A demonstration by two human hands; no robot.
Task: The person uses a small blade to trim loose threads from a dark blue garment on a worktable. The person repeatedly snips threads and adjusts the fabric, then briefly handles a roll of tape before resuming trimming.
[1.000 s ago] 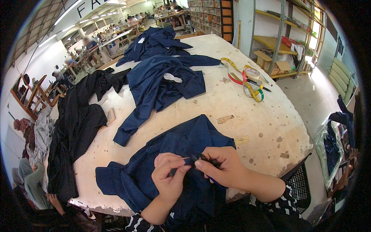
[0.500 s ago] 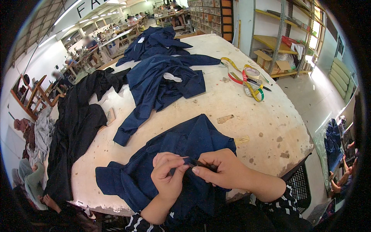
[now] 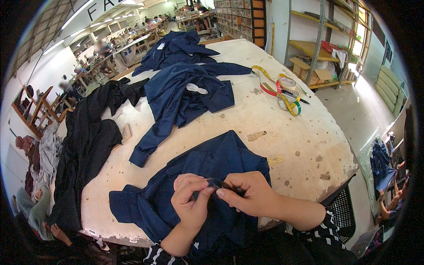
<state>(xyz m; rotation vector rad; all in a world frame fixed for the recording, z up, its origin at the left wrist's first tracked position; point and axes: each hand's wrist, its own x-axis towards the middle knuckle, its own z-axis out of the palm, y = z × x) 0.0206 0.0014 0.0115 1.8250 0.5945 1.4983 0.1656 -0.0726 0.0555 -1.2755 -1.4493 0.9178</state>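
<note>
A navy blue garment lies spread at the near edge of a worn pale work table, partly hanging over it. My left hand pinches a fold of this garment between thumb and fingers. My right hand grips the same fold from the right, with a small dark tool held against the cloth. The two hands touch at the fingertips. What kind of tool it is cannot be made out.
More navy garments lie mid-table and in a far heap. Black cloth drapes over the left edge. Measuring tapes, a tape roll and pens sit at the right. Shelving stands behind; people work at distant tables.
Both hands have stayed on the fold, shifting only slightly; the fingers of my left hand have curled tighter toward my right.
</note>
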